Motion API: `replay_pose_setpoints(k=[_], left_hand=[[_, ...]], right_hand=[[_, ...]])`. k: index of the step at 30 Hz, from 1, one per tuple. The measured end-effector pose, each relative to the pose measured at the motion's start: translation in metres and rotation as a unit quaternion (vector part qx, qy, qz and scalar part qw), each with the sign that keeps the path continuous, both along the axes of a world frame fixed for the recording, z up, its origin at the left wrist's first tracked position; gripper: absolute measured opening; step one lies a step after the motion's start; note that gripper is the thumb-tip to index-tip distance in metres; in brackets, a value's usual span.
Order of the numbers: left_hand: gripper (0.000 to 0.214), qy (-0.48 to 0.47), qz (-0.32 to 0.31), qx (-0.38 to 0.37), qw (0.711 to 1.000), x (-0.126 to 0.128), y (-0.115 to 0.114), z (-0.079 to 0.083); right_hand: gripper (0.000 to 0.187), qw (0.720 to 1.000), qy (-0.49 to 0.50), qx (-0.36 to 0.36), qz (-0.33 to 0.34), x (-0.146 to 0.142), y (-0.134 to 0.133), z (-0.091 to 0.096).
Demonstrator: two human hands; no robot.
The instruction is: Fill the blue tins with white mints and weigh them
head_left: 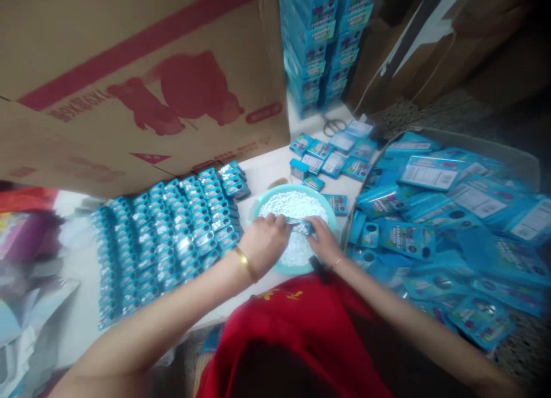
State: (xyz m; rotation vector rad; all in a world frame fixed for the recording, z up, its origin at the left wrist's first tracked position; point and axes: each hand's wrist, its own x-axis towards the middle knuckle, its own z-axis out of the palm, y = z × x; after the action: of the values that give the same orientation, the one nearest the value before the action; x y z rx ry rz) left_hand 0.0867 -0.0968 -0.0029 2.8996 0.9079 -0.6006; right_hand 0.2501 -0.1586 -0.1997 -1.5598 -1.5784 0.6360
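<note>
Holding a small blue box (299, 225) between both hands, above a turquoise bowl (295, 188) of white pieces (295, 204) on the tabletop (272, 168). Running its long axis roughly left to right, bridging the gap from one hand to the other, and slanting slightly nearer at the right end. Gripping the left end with the left hand (267, 240), curling the fingers well in and presenting mostly knuckles to view. Pinching the right end with the right hand (323, 241), bending the fingers less and bringing fingertips against the box. Touching at both ends, so favouring neither hand for nearness. Not resolving, through blur, any flap or mouth on the box. Judging its placement over the pieces, far and near of it within the rim, as the deciding relation. Noting rows of blue boxes (172, 231) left of the left hand, and heaped blue packets (430, 214) right of the right hand.
</note>
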Motion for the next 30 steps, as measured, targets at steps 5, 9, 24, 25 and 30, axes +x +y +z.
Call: replay_pose_setpoints(k=[5,9,24,25,30], left_hand=[[0.018,-0.080,0.057,-0.003,0.995,-0.022,0.011,-0.002],[0.064,-0.266,0.070,-0.093,0.957,-0.044,0.025,-0.052],[0.027,-0.317,0.307,0.036,0.897,-0.123,0.149,-0.156],[0.027,-0.291,0.320,0.031,0.901,-0.130,0.157,-0.168],[0.030,-0.195,0.344,-0.002,0.918,-0.142,0.175,-0.210]], right_hand=[[0.038,0.998,0.060,0.001,-0.004,-0.001,-0.005,-0.002],[0.035,0.996,0.077,-0.012,0.030,-0.011,-0.006,0.000],[0.057,0.978,-0.188,0.006,-0.095,0.044,0.200,-0.004],[0.061,0.971,-0.219,-0.013,-0.096,0.047,0.215,-0.009],[0.054,0.952,-0.262,-0.147,-0.064,0.044,0.258,-0.025]])
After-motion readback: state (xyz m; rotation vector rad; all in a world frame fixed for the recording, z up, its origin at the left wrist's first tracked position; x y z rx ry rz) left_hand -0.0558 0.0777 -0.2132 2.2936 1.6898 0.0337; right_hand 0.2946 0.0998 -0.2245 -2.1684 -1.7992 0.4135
